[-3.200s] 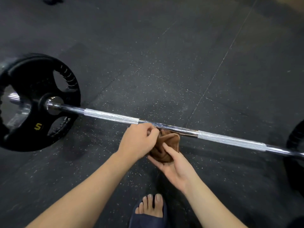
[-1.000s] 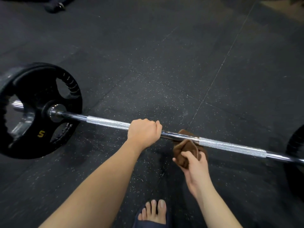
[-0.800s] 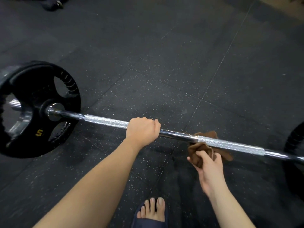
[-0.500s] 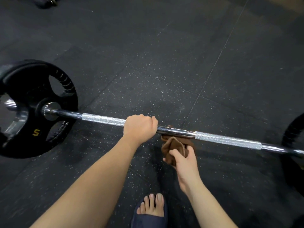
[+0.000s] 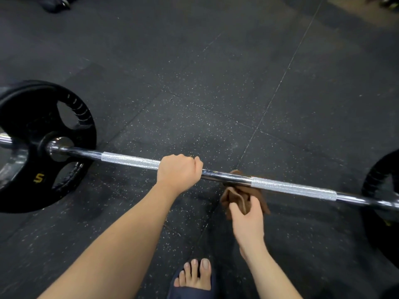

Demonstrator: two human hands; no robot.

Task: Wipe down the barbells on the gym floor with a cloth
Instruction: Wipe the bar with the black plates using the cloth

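Observation:
A chrome barbell point(image 5: 289, 187) lies across the dark gym floor, with a black weight plate point(image 5: 38, 145) on its left end and another plate point(image 5: 382, 203) at the right edge. My left hand point(image 5: 178, 170) grips the bar near its middle, fingers curled over it. My right hand point(image 5: 246, 219) holds a bunched brown cloth point(image 5: 239, 196) wrapped under the bar, just left of the right knurled section. The cloth's far edge shows behind the bar.
The floor is black speckled rubber tiles point(image 5: 216, 83) with seams. My foot in a dark slipper point(image 5: 195, 277) stands just below the bar between my arms. Dark equipment point(image 5: 56, 3) lies at the top left corner.
My right hand has slid the cloth back and forth along the bar's smooth middle; since half a second ago it has shifted right toward the knurled section. My left hand keeps its grip.

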